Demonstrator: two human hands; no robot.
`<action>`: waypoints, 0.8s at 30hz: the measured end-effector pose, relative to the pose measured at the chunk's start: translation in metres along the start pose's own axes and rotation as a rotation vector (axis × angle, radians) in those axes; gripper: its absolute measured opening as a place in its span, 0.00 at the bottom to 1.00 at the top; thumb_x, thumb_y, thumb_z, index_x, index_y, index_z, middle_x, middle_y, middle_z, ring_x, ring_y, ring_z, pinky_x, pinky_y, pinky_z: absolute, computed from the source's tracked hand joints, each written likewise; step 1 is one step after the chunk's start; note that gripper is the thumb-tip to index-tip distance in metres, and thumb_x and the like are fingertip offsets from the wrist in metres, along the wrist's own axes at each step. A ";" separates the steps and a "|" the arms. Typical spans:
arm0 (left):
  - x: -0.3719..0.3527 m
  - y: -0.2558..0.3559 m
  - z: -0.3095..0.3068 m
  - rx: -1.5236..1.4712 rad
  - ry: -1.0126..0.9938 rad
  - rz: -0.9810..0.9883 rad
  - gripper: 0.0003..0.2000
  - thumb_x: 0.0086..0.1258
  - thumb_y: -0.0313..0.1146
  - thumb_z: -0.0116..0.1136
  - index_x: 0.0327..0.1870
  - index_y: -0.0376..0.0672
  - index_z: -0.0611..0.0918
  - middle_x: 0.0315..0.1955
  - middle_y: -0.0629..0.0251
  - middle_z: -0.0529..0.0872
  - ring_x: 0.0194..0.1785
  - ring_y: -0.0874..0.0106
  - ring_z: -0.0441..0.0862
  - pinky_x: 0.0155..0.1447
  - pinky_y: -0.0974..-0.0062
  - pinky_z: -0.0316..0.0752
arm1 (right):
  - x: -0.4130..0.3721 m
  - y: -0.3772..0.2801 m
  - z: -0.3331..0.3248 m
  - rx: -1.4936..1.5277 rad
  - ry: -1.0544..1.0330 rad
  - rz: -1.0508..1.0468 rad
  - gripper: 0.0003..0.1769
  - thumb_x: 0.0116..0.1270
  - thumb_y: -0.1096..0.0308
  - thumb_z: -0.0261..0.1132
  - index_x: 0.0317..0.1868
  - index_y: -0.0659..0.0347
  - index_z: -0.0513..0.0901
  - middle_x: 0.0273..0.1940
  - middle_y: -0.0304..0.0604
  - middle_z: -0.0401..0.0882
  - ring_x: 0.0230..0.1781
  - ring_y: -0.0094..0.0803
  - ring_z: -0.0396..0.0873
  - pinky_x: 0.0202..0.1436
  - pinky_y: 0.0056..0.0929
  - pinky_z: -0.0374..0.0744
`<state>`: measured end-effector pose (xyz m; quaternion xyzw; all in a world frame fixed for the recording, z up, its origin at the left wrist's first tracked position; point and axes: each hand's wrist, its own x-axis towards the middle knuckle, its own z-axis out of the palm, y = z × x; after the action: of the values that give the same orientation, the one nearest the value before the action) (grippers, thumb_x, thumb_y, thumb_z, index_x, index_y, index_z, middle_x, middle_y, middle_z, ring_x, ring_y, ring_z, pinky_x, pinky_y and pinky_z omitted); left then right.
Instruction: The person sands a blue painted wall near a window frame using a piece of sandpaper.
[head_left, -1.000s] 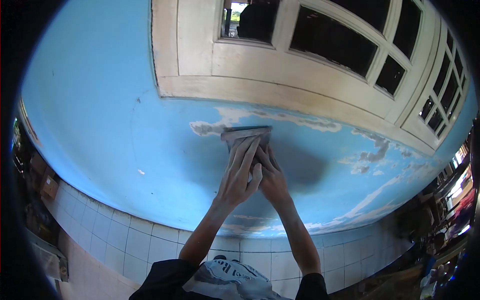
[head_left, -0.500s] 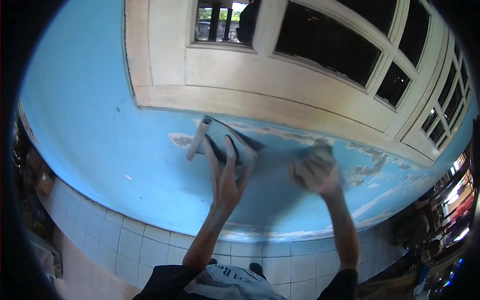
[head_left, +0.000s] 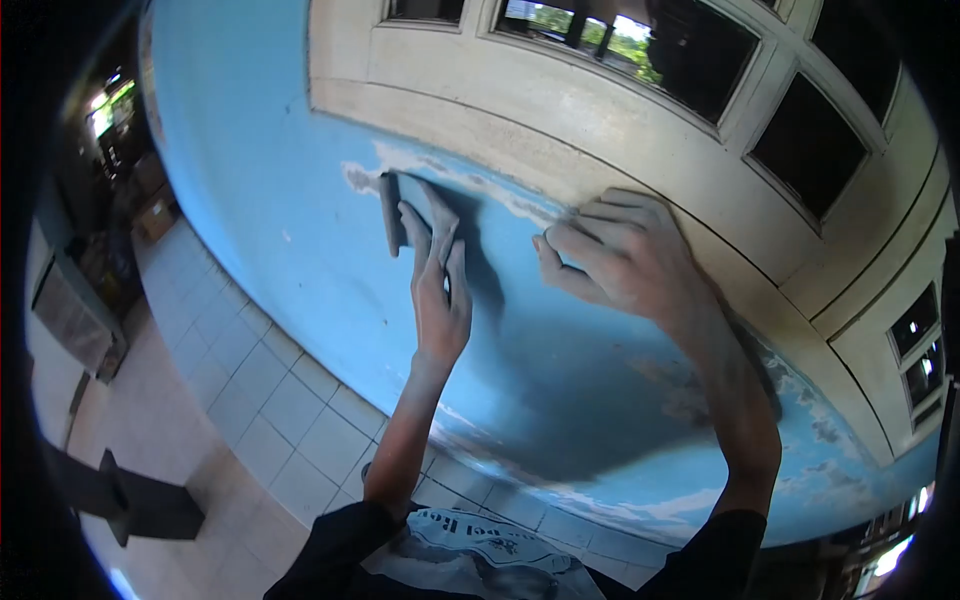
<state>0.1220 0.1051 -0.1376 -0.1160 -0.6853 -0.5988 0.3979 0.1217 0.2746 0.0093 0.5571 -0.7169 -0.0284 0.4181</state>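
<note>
My left hand point(head_left: 437, 285) is closed on a flat putty spreader point(head_left: 411, 192) with a thick grey bar along one edge. The spreader is held close to the blue wall point(head_left: 250, 190), beside a whitish-grey patch point(head_left: 362, 178). My right hand point(head_left: 610, 250) is closed, its fingers bent, at the strip of wall just under the cream window frame point(head_left: 480, 135). Whatever those fingers hold is hidden behind them. Grey dust or paste coats the fingers of both hands. A rough pale band point(head_left: 470, 182) runs along the wall between the two hands.
Dark glass panes point(head_left: 810, 150) are set in the frame above. More patchy, flaked wall point(head_left: 820, 430) lies to the right. White floor tiles point(head_left: 300, 380) run along the wall's foot. A dark grey object point(head_left: 150, 500) stands at lower left, and a cardboard box point(head_left: 155, 218) farther back.
My view has turned and shifted. My right hand, blurred earlier and lower on the wall, is now up against the window frame's lower edge. My left hand still holds the spreader, now turned more edge-on.
</note>
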 end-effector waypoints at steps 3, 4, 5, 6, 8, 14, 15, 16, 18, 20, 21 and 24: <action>-0.027 -0.011 0.024 0.195 0.024 0.175 0.24 0.66 0.15 0.48 0.66 0.35 0.72 0.73 0.33 0.47 0.79 0.46 0.36 0.75 0.63 0.50 | -0.002 0.002 0.003 0.067 0.042 0.012 0.09 0.55 0.69 0.70 0.23 0.58 0.77 0.17 0.38 0.77 0.20 0.33 0.79 0.28 0.29 0.76; -0.042 -0.003 0.032 0.205 -0.001 0.152 0.21 0.68 0.16 0.47 0.63 0.34 0.75 0.73 0.31 0.46 0.78 0.43 0.36 0.75 0.63 0.51 | -0.002 0.000 0.002 0.088 0.057 -0.003 0.09 0.55 0.69 0.70 0.23 0.58 0.77 0.17 0.38 0.77 0.20 0.33 0.79 0.28 0.29 0.76; -0.048 0.001 0.035 0.201 -0.020 0.153 0.20 0.69 0.17 0.48 0.62 0.34 0.75 0.73 0.31 0.47 0.78 0.44 0.36 0.75 0.63 0.51 | -0.001 0.001 0.000 0.095 0.062 -0.007 0.09 0.55 0.69 0.70 0.23 0.58 0.77 0.17 0.39 0.77 0.20 0.33 0.79 0.27 0.30 0.76; -0.051 0.004 0.035 0.192 -0.039 0.155 0.19 0.70 0.18 0.48 0.62 0.35 0.75 0.73 0.31 0.48 0.78 0.46 0.37 0.75 0.62 0.52 | 0.000 0.002 -0.003 0.100 0.064 -0.011 0.09 0.55 0.69 0.70 0.23 0.59 0.78 0.17 0.39 0.77 0.20 0.33 0.79 0.27 0.31 0.76; -0.032 -0.005 0.024 0.227 -0.007 0.172 0.21 0.72 0.20 0.48 0.66 0.35 0.72 0.72 0.32 0.51 0.79 0.48 0.39 0.74 0.63 0.53 | -0.001 0.008 -0.010 0.099 0.059 -0.026 0.08 0.55 0.69 0.70 0.23 0.58 0.78 0.18 0.38 0.77 0.20 0.33 0.78 0.27 0.31 0.76; 0.023 -0.047 0.011 0.230 0.220 0.163 0.19 0.79 0.31 0.44 0.68 0.36 0.70 0.74 0.33 0.45 0.80 0.52 0.34 0.76 0.66 0.47 | 0.006 0.018 -0.018 -0.059 0.014 -0.148 0.08 0.54 0.73 0.69 0.22 0.59 0.77 0.21 0.39 0.75 0.29 0.34 0.76 0.39 0.33 0.76; 0.007 -0.049 0.019 0.199 0.194 0.228 0.20 0.78 0.31 0.46 0.68 0.36 0.70 0.75 0.35 0.41 0.80 0.52 0.34 0.76 0.66 0.46 | 0.008 0.019 -0.016 -0.048 0.028 -0.153 0.08 0.54 0.73 0.69 0.22 0.59 0.77 0.21 0.39 0.75 0.29 0.34 0.76 0.39 0.33 0.76; -0.014 -0.041 0.031 0.131 0.138 0.224 0.20 0.77 0.30 0.47 0.68 0.37 0.69 0.75 0.36 0.39 0.80 0.51 0.33 0.76 0.64 0.45 | 0.007 0.019 -0.014 -0.123 -0.005 -0.189 0.07 0.57 0.69 0.68 0.24 0.58 0.79 0.23 0.38 0.78 0.30 0.31 0.77 0.42 0.31 0.76; -0.047 -0.005 0.041 0.272 -0.020 0.242 0.21 0.77 0.31 0.47 0.69 0.35 0.68 0.75 0.37 0.39 0.80 0.52 0.35 0.76 0.63 0.47 | 0.007 0.019 -0.012 -0.201 -0.031 -0.229 0.09 0.61 0.64 0.66 0.25 0.57 0.82 0.25 0.38 0.81 0.32 0.29 0.78 0.46 0.29 0.76; -0.036 -0.010 0.034 0.254 -0.011 0.239 0.21 0.78 0.31 0.47 0.69 0.34 0.67 0.76 0.38 0.41 0.80 0.52 0.35 0.76 0.63 0.46 | 0.005 0.021 -0.013 -0.233 -0.104 -0.235 0.09 0.63 0.63 0.65 0.27 0.57 0.84 0.26 0.37 0.82 0.35 0.28 0.79 0.49 0.29 0.75; -0.026 -0.014 0.030 0.232 -0.004 0.235 0.22 0.78 0.31 0.46 0.70 0.32 0.66 0.76 0.39 0.43 0.80 0.53 0.35 0.77 0.63 0.45 | 0.004 0.020 -0.013 -0.235 -0.108 -0.233 0.09 0.63 0.63 0.65 0.27 0.57 0.84 0.26 0.37 0.82 0.35 0.28 0.79 0.49 0.29 0.75; 0.020 -0.019 0.022 0.198 0.136 0.176 0.21 0.79 0.32 0.43 0.69 0.33 0.67 0.74 0.39 0.51 0.80 0.54 0.35 0.76 0.66 0.45 | 0.003 0.017 -0.011 -0.254 -0.133 -0.186 0.08 0.63 0.64 0.64 0.29 0.57 0.84 0.28 0.37 0.84 0.41 0.27 0.80 0.51 0.28 0.75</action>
<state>0.0876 0.1140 -0.1371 -0.0949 -0.6999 -0.4975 0.5036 0.1150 0.2834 0.0269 0.5607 -0.6788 -0.1943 0.4326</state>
